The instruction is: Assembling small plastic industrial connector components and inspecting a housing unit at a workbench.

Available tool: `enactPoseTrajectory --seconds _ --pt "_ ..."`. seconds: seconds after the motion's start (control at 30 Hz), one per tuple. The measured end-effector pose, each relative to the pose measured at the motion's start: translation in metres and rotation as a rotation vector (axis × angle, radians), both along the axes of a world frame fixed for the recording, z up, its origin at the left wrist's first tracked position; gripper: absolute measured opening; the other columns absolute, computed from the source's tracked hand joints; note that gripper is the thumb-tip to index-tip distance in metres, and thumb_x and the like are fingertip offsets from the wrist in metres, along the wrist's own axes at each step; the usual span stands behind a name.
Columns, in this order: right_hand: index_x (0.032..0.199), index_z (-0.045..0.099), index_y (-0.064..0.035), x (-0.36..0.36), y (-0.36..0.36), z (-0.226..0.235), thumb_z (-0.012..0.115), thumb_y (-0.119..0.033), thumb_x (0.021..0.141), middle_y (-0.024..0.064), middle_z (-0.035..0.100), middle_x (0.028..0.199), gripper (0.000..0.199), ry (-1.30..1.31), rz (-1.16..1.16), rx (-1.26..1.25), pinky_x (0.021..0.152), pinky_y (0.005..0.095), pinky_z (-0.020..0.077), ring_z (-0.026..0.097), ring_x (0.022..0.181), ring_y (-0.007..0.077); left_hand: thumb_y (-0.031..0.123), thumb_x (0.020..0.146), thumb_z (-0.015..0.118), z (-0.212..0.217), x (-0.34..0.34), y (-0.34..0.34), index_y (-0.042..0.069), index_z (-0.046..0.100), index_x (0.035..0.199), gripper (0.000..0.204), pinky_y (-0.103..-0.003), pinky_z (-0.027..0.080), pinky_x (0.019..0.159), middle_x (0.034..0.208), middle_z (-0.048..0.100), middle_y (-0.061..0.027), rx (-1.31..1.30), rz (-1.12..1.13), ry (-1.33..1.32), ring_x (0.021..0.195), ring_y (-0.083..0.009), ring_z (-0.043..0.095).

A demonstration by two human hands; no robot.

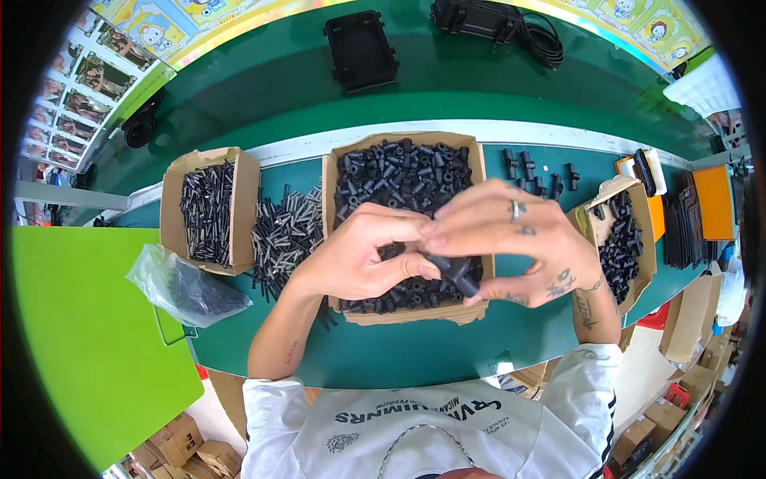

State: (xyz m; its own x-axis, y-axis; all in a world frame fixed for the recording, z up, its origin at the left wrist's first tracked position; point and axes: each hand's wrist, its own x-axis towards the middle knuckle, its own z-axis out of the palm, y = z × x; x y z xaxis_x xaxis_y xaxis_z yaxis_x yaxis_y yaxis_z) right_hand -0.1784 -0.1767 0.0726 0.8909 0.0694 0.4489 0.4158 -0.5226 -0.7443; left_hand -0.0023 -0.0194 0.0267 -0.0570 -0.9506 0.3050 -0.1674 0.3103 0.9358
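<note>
Both hands meet over a cardboard box (pixel 330 172) full of several small black plastic fittings. My right hand (pixel 511 243) holds a black plastic fitting (pixel 456 273) between thumb and fingers; a ring is on one finger. My left hand (pixel 363 254) pinches the same fitting from the left, fingertips touching the right hand's. Whether the left fingers also hold a small pin is hidden.
A loose pile of dark metal pins (pixel 283 231) lies left of the box, beside a smaller cardboard box (pixel 243 188) of pins and a clear plastic bag (pixel 179 287). Assembled black fittings (pixel 527 168) and another carton (pixel 626 239) sit right. A black tray (pixel 361 49) lies beyond the white strip.
</note>
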Motion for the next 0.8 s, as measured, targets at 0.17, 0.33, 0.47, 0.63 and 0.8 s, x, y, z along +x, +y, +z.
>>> enactPoseTrajectory --seconds 0.17,0.33,0.47,0.63,0.8 --pt "0.114 0.071 -0.0041 -0.015 -0.002 0.002 0.089 -0.018 0.053 0.0106 0.071 0.111 0.065 0.063 0.015 -0.031 0.087 0.0425 0.0496 0.065 0.098 0.0309 0.007 0.084 0.072 0.008 0.009 -0.026 -0.003 0.065 0.087 0.012 -0.032 0.052 0.064 0.078 0.068 -0.012 0.1 -0.24 -0.005 0.07 -0.0228 0.068" --pt "0.126 0.06 -0.0046 -0.044 0.015 -0.012 0.09 -0.007 0.051 0.0068 0.069 0.109 0.08 0.09 -0.249 0.084 0.078 0.0365 0.0494 0.059 0.091 0.0254 0.023 0.085 0.076 0.012 0.051 -0.069 0.0 0.066 0.112 0.037 -0.032 0.054 0.079 0.111 0.066 -0.0103 0.141 -0.155 -0.093 0.093 -0.0171 0.065" --pt "0.128 0.054 -0.0041 -0.07 0.037 -0.032 0.094 -0.012 0.054 0.0077 0.068 0.108 0.084 0.082 -0.404 0.185 0.075 0.0336 0.0479 0.056 0.087 0.0209 0.05 0.072 0.082 -0.068 0.171 -0.148 -0.006 0.057 0.126 0.082 -0.043 0.047 0.101 0.127 0.059 -0.0275 0.255 1.378 -0.603 0.118 -0.0404 0.057" --pt "0.128 0.052 -0.0036 -0.109 0.06 -0.062 0.096 -0.014 0.055 0.0096 0.068 0.107 0.086 0.108 -0.501 0.309 0.076 0.034 0.0485 0.057 0.089 0.021 0.043 0.079 0.068 -0.106 0.234 -0.159 -0.006 0.061 0.125 0.068 -0.039 0.045 0.105 0.13 0.058 -0.0296 0.825 1.087 -0.62 0.12 -0.0398 0.058" --pt "0.127 0.05 -0.0027 -0.146 0.065 -0.08 0.097 -0.008 0.052 0.0135 0.065 0.109 0.088 0.124 -0.609 0.493 0.081 0.0338 0.0457 0.058 0.097 0.0206 0.019 0.084 0.061 -0.048 0.204 -0.125 -0.005 0.057 0.111 0.036 -0.043 0.056 0.08 0.106 0.065 -0.022 0.525 0.982 0.421 0.096 -0.0309 0.066"
